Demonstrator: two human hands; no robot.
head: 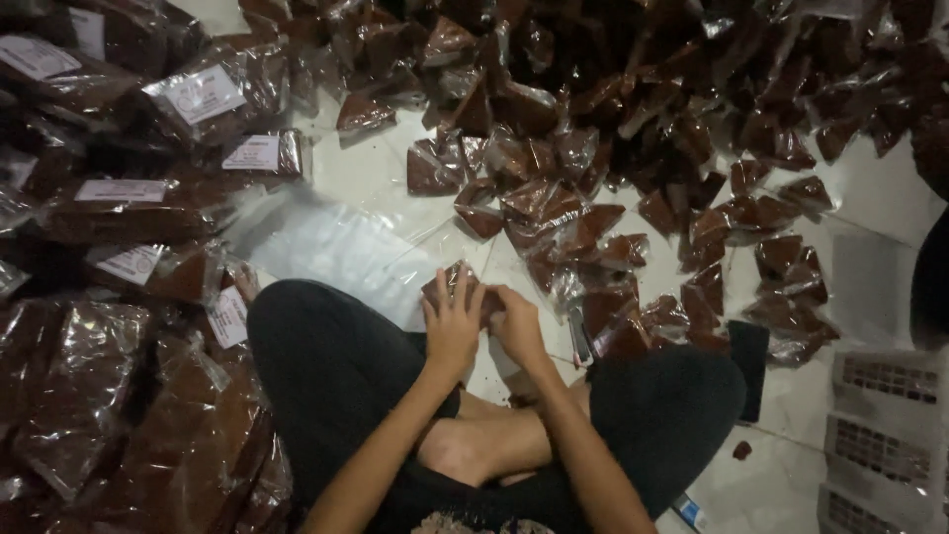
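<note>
Both your hands close on one small brown packet in front of your crossed legs.

Take the small brown packet (457, 282) as your landmark, lying on the white floor (366, 178) just beyond your knees. Far to its left sit the stacked bags with white labels (198, 94), and nearer to its left lies a flat clear plastic bag (326, 242). Your left hand (453, 321) has its grip curled round the packet's near side, fingers bent on the wrapper. Your right hand (516, 321) touches the packet from the right, its grip pinched shut on the edge. Beyond and right of the packet spreads the heap of triangular brown packets (613, 129). Far right of it lie white printed sheets (885, 386).
</note>
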